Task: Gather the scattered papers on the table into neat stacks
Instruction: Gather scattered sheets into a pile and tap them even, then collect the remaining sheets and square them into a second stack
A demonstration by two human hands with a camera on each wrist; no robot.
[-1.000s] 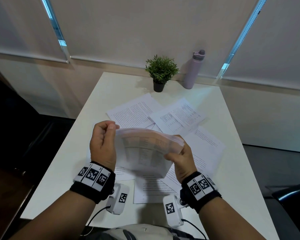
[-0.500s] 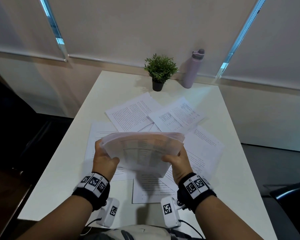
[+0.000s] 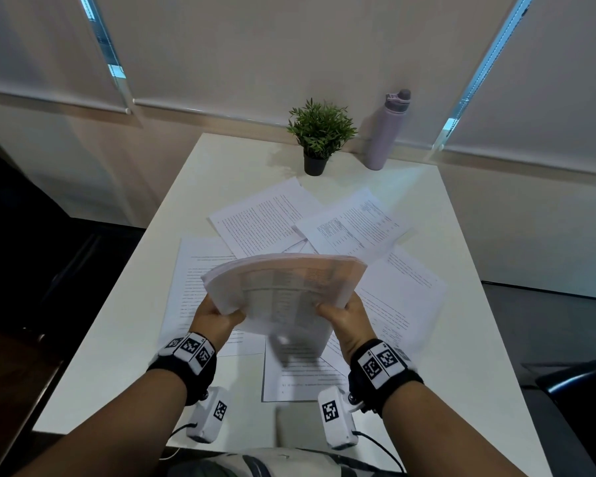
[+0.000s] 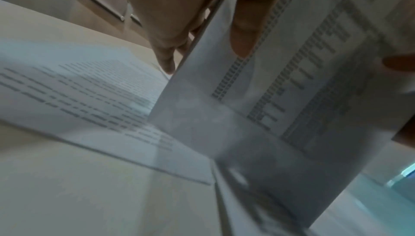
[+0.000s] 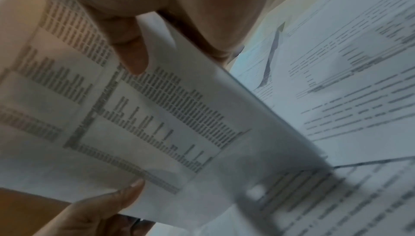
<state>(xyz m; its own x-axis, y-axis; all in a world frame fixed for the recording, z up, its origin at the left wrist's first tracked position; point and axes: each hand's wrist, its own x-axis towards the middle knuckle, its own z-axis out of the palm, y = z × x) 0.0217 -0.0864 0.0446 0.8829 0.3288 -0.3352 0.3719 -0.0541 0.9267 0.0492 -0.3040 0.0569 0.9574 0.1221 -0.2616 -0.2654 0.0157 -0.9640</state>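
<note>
I hold a bundle of printed papers (image 3: 283,287) upright above the white table (image 3: 117,339), its lower edge blurred just over the sheets below. My left hand (image 3: 217,315) grips its left side, thumb on the near face, fingers behind. My right hand (image 3: 341,315) grips the right side the same way. In the left wrist view the thumb (image 4: 244,32) presses the bundle (image 4: 280,97). In the right wrist view the thumb (image 5: 130,51) lies on the printed page (image 5: 134,115). Several loose sheets (image 3: 265,222) lie scattered and overlapping on the table.
A small potted plant (image 3: 319,136) and a lilac water bottle (image 3: 386,129) stand at the table's far edge by the wall. A dark chair (image 3: 582,390) sits off the right side. The table's left strip is bare.
My left hand moved from the bundle's upper left edge down to its lower left side. The bundle has lowered toward the table and spread wider between both hands.
</note>
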